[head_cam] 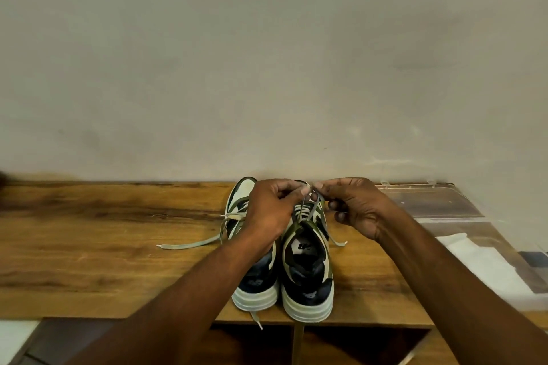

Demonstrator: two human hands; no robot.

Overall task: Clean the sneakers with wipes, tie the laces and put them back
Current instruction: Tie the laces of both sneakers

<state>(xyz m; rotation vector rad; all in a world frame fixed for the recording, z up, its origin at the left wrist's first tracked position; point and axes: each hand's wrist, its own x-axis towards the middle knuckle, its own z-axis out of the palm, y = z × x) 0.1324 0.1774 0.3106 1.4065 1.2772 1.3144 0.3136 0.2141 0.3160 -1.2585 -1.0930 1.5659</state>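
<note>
— What is nearest to you?

— Two green, navy and cream sneakers, the left sneaker point(255, 284) touching the right sneaker point(308, 281), heels at the front edge of the brown wooden shelf top point(103, 246).

— And my hands?

— Over the right sneaker. My left hand point(271, 210) and my right hand point(355, 207) both pinch its pale lace point(305, 210).

— Farther?

— The left sneaker's loose lace point(189, 243), a clear plastic box point(444, 204), then the beige wall point(267, 53).

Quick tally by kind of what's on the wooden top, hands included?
Sneakers: 2, left sneaker and right sneaker
Hands: 2, left hand and right hand, both pinching the right sneaker's laces
Clear plastic bins: 1
Total: 5
</note>
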